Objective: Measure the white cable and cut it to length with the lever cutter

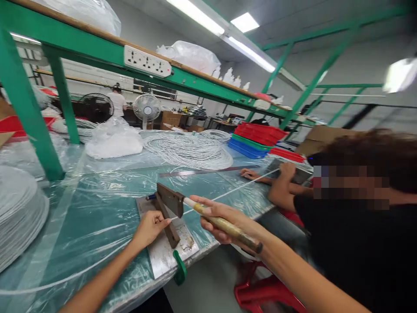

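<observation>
In front of me is a hand lever cutter with a raised brown metal blade (171, 200). Its base plate (163, 261) lies at the table edge. My right hand (224, 219) is wrapped around its worn wooden handle (228, 226), the blade tilted above the lower brown bar (167, 221). Left of that bar, my left hand (151, 228) pinches a white cord (228, 191), which passes across the bar under the blade and runs off to the right. A co-worker's hand (286, 170) is at the cord's far end.
A green clamp (179, 267) grips the table edge beside the plate. White cord coils (192, 150) lie behind, and another coil (19, 217) is at left. A metal ruler (195, 171), stacked trays (257, 139) and a green shelf frame (107, 61) surround the work. A co-worker sits at right.
</observation>
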Tool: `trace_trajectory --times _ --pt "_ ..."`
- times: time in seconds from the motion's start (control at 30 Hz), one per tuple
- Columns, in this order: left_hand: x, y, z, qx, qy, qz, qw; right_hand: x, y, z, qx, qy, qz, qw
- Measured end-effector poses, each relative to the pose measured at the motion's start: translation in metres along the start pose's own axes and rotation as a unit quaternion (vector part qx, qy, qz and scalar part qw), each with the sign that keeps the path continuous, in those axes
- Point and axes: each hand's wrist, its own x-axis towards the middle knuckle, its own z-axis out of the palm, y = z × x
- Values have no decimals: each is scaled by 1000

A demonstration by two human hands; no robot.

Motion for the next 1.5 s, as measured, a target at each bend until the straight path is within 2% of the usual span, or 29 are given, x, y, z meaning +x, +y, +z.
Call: trace_trajectory --times 0.1,0.27,0.37,0.73,0.97,1.2,1.27,1.4,1.5 --pt "0 0 1 43 11 -3 999 1 0 -4 7 -16 0 1000" --pt "-8 11 -1 141 31 -10 989 2 2 -6 8 -20 -5 1000" --pt "-7 12 -2 103 40 -27 993 1 3 -6 6 -17 -6 1000" --pt "12 -9 -2 5 42 -58 997 -7 5 0 -15 14 20 1000" --pt "18 -11 -3 -22 26 -73 997 -16 25 11 -17 37 79 996" --pt "19 -11 -4 -31 23 -81 996 -7 45 14 -17 92 163 982" --pt "19 -11 -4 -35 23 -79 996 -4 50 13 -43 80 157 983" --pt "18 -11 -3 -46 20 -73 996 -3 57 11 -77 47 102 991" --pt "16 -11 -2 -53 18 -68 996 -4 62 11 -74 49 82 993"
